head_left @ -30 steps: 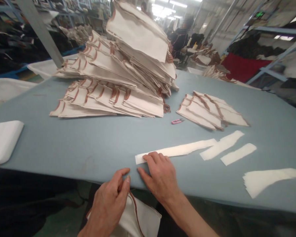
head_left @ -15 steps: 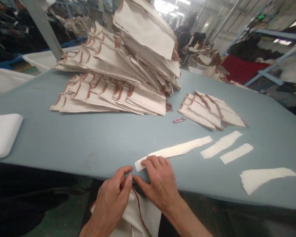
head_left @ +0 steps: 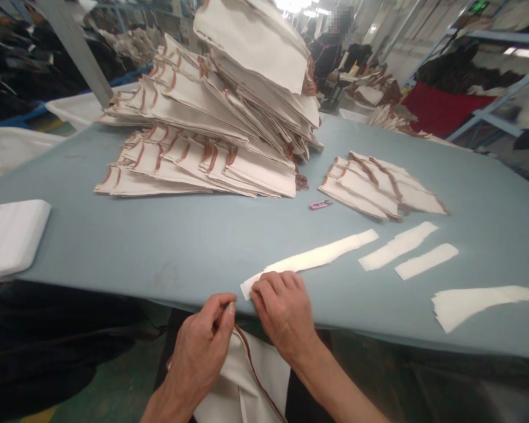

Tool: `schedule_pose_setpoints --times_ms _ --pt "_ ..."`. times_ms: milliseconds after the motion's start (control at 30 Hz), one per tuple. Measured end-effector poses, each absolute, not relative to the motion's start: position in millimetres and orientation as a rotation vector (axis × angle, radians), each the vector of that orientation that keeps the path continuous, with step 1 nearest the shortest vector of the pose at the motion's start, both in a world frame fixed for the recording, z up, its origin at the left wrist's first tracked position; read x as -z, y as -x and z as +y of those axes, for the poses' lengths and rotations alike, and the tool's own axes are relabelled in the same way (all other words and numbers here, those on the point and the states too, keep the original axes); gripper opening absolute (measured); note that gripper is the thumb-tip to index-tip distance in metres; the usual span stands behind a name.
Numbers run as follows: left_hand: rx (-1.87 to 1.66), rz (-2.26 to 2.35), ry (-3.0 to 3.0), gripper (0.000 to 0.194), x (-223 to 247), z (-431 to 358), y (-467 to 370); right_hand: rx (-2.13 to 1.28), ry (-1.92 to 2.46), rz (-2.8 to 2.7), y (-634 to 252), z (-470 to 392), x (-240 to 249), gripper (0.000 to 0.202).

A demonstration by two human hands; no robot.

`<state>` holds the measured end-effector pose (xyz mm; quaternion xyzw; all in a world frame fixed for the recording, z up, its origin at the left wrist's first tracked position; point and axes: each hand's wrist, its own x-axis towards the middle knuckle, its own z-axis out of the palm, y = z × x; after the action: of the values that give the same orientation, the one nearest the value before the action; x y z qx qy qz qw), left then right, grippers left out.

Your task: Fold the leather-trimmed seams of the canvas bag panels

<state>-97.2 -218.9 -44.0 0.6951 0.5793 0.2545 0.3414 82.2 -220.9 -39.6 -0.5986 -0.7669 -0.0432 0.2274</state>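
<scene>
My left hand (head_left: 205, 341) is closed, thumb against forefinger, at the upper edge of a cream fabric piece with brown edging (head_left: 251, 370), which hangs over my lap below the table edge. Just right of it, my right hand (head_left: 286, 311) rests on the near end of a row of white strips (head_left: 321, 251). Its fingers are curled and the thumb is drawn in against the end strip; the fingertips are partly hidden. More white strips (head_left: 399, 245) lie to the right, with a fanned stack of them (head_left: 471, 305) nearer the right edge.
Tall piles of cream brown-edged pieces (head_left: 189, 106) fill the table's back left. A smaller pile (head_left: 379, 185) lies right of pink thread snips (head_left: 320, 205). A white box-like object (head_left: 15, 235) sits at the left edge. Behind are white tubs (head_left: 17, 147) and a person (head_left: 328, 56).
My right thumb has moved away from my left fingertips and closed in toward the end strip. My left hand keeps its pinch on the fabric. The view has shifted slightly.
</scene>
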Motion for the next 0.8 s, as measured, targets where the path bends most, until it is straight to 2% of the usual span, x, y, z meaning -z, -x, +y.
schedule_pose_setpoints --times_ms 100,200,333,433,800 --pt "-0.652 1.515 -1.817 0.031 45 -221 97 0.130 1.658 -2.125 -83 -221 39 0.016" --pt "-0.669 1.520 -1.818 0.032 46 -222 97 0.094 1.678 -2.149 -82 -222 31 0.010" --pt "-0.721 1.501 -1.792 0.033 47 -223 96 -0.013 1.690 -2.246 -82 -224 21 0.026" --pt "-0.738 1.492 -1.782 0.033 47 -223 97 -0.033 1.648 -2.246 -82 -225 23 0.028" --pt "-0.727 1.484 -1.796 0.031 52 -224 100 0.014 1.512 -2.203 -86 -229 31 0.010"
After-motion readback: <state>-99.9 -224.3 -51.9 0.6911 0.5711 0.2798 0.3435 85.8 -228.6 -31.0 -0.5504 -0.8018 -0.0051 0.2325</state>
